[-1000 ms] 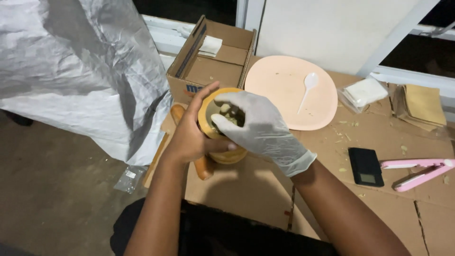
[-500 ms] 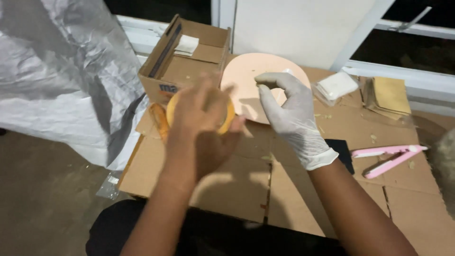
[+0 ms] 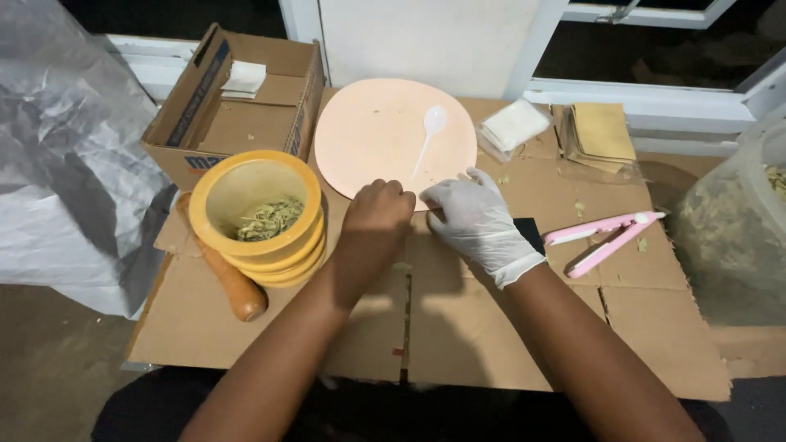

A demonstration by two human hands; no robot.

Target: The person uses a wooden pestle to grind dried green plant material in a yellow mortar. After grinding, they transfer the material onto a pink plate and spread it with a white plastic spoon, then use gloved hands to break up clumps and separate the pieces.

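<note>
Left hand [image 3: 375,225], bare, fingers curled down in a loose fist, knuckles at the near rim of the pink plate [image 3: 368,139]; whether it pinches anything cannot be told. Right hand [image 3: 476,219], in a white glove, fingers bent and close together, fingertips at the same rim, just beside the left hand; nothing visibly held. Plate lies flat on the cardboard [image 3: 458,327], a white plastic spoon [image 3: 427,135] resting on it, bowl away from the person. Yellow mortar [image 3: 258,214] stands upright left of the left hand, with green shredded leaves [image 3: 268,218] inside. Wooden pestle [image 3: 225,274] lies on the cardboard, partly under the mortar. Open carton [image 3: 237,102] behind the mortar. Pink sealer [image 3: 604,237] right of the gloved hand. Small black scale [image 3: 528,233] partly hidden behind the right wrist. Clear packets [image 3: 514,127] and brown packets [image 3: 602,131] beyond the plate.
</note>
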